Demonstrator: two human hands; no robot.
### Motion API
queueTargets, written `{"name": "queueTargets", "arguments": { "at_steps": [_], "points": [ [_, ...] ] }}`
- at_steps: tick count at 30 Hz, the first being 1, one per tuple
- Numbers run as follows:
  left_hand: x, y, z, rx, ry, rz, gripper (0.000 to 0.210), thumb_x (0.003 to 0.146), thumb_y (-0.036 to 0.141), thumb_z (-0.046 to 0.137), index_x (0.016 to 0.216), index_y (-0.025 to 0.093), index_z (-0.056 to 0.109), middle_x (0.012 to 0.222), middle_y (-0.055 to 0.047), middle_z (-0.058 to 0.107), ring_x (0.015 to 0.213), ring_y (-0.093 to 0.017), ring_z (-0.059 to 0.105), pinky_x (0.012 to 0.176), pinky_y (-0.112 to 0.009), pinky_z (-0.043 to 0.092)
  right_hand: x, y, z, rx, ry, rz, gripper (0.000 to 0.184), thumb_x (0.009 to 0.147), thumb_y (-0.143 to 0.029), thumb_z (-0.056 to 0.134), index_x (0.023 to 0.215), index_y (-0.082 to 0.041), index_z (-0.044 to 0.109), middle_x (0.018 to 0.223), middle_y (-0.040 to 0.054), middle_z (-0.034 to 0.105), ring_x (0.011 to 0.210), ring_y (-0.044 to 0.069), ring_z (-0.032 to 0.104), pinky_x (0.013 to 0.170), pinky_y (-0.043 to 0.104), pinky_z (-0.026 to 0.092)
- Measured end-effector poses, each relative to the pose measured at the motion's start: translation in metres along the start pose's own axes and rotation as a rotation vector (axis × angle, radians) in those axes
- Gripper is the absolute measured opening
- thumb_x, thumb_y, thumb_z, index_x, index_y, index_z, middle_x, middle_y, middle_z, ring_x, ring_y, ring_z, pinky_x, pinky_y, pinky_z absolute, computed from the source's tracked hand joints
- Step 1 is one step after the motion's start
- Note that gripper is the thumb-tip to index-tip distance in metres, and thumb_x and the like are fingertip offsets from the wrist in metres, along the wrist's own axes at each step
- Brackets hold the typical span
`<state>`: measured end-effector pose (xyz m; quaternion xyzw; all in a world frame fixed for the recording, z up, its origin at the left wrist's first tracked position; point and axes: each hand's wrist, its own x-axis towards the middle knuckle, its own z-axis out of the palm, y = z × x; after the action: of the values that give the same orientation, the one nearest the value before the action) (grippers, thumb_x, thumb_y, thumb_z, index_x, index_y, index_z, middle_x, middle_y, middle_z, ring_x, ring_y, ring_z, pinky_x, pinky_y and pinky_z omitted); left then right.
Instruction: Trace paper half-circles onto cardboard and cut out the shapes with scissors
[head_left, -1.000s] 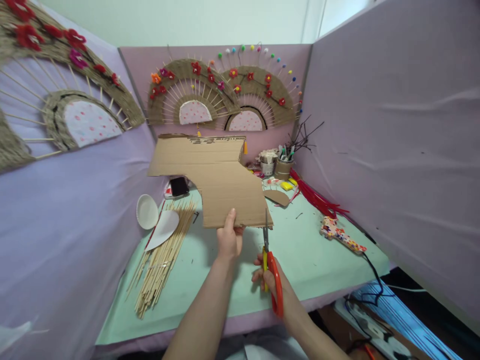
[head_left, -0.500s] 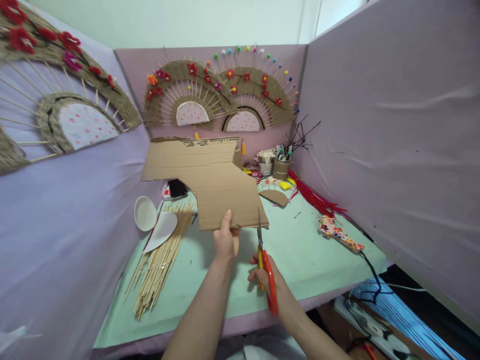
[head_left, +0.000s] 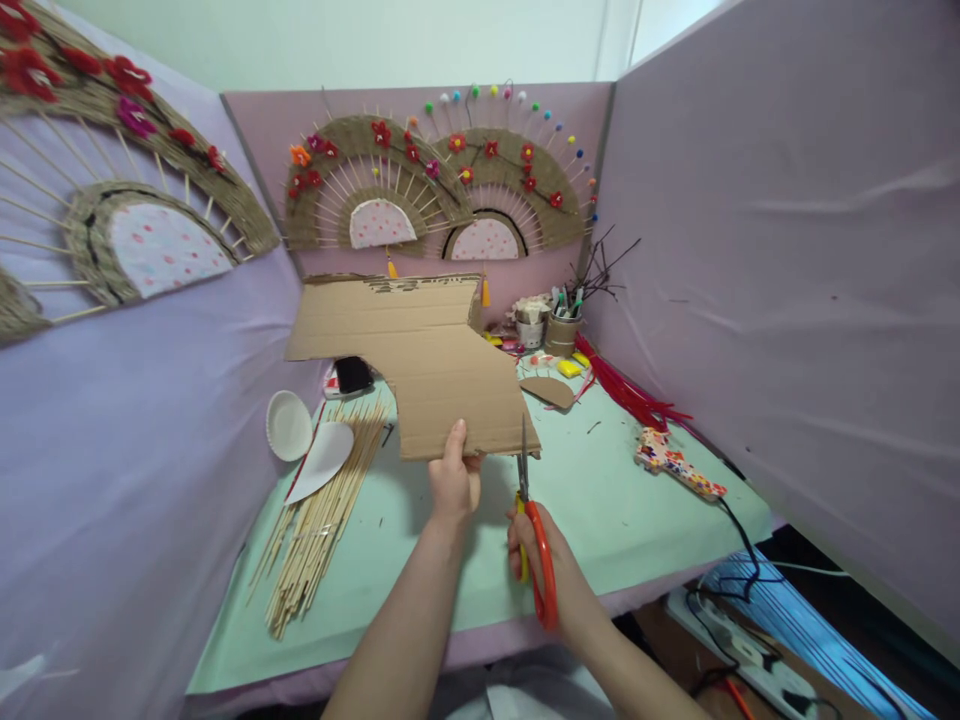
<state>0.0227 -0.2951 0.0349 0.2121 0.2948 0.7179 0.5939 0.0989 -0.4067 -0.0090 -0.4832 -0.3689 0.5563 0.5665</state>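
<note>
A large piece of brown cardboard [head_left: 450, 370] with curved cut-outs is held up over the table by my left hand [head_left: 454, 475], thumb on its face and fingers behind its lower edge. My right hand [head_left: 551, 570] is closed around the red and yellow handles of a pair of scissors [head_left: 541, 560]. The blades point away from me and meet the cardboard near its lower right corner. One blade lies in front of the sheet; the other is mostly hidden.
Thin bamboo sticks [head_left: 322, 545] lie at the left beside a white paper half-circle [head_left: 322, 465] and a white bowl [head_left: 289, 426]. A patterned glue gun [head_left: 679, 465] with a cord, red strips [head_left: 622, 390] and a cardboard offcut [head_left: 549, 391] are on the right. Decorated fans [head_left: 375, 180] hang behind.
The fingers of my right hand have curled in closer around the scissors' handles. The scissors and cardboard have shifted very slightly right in view.
</note>
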Motion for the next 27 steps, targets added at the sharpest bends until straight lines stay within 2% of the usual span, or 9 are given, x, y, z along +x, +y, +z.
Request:
{"name": "queueTargets", "arguments": {
  "at_steps": [2, 7, 15, 23, 27],
  "points": [
    [0.0, -0.001, 0.0, 0.008, 0.005, -0.004, 0.047, 0.069, 0.021, 0.073, 0.115, 0.024, 0.06, 0.102, -0.002, 0.07, 0.085, -0.017, 0.066, 0.063, -0.025, 0.052, 0.0, -0.002, 0.002, 0.001, 0.021, 0.02, 0.044, 0.08, -0.065, 0.051, 0.077, -0.022, 0.043, 0.059, -0.0062, 0.044, 0.048, 0.01, 0.043, 0.047, 0.023, 0.034],
    [-0.003, -0.002, 0.001, -0.007, 0.019, -0.025, 0.039, 0.069, 0.02, 0.073, 0.107, 0.021, 0.064, 0.094, -0.003, 0.071, 0.081, -0.016, 0.066, 0.062, -0.024, 0.051, 0.0, -0.003, 0.003, -0.022, 0.029, 0.045, 0.048, 0.077, -0.07, 0.049, 0.077, -0.022, 0.041, 0.054, -0.0081, 0.043, 0.041, 0.009, 0.041, 0.039, 0.022, 0.033],
    [-0.005, -0.003, 0.004, -0.033, 0.029, -0.012, 0.043, 0.063, 0.022, 0.077, 0.105, 0.022, 0.065, 0.092, -0.003, 0.07, 0.078, -0.016, 0.066, 0.059, -0.023, 0.051, 0.0, -0.008, 0.001, -0.086, 0.041, 0.055, 0.053, 0.073, -0.074, 0.049, 0.072, -0.022, 0.037, 0.052, -0.0093, 0.04, 0.038, 0.007, 0.039, 0.035, 0.019, 0.035],
    [-0.007, -0.003, 0.005, -0.024, 0.06, -0.026, 0.039, 0.062, 0.021, 0.078, 0.099, 0.02, 0.067, 0.09, -0.003, 0.07, 0.076, -0.014, 0.065, 0.055, -0.021, 0.049, -0.001, -0.009, -0.003, -0.125, 0.045, 0.081, 0.056, 0.07, -0.077, 0.049, 0.07, -0.023, 0.035, 0.047, -0.0108, 0.036, 0.034, 0.006, 0.037, 0.033, 0.018, 0.03],
    [-0.006, -0.004, 0.005, -0.027, 0.064, -0.022, 0.037, 0.063, 0.021, 0.077, 0.098, 0.02, 0.067, 0.092, -0.003, 0.07, 0.077, -0.014, 0.066, 0.059, -0.023, 0.051, -0.002, -0.012, -0.001, -0.121, 0.062, 0.09, 0.057, 0.069, -0.078, 0.049, 0.07, -0.023, 0.033, 0.045, -0.0114, 0.036, 0.031, 0.005, 0.035, 0.031, 0.018, 0.028]
  ]
}}
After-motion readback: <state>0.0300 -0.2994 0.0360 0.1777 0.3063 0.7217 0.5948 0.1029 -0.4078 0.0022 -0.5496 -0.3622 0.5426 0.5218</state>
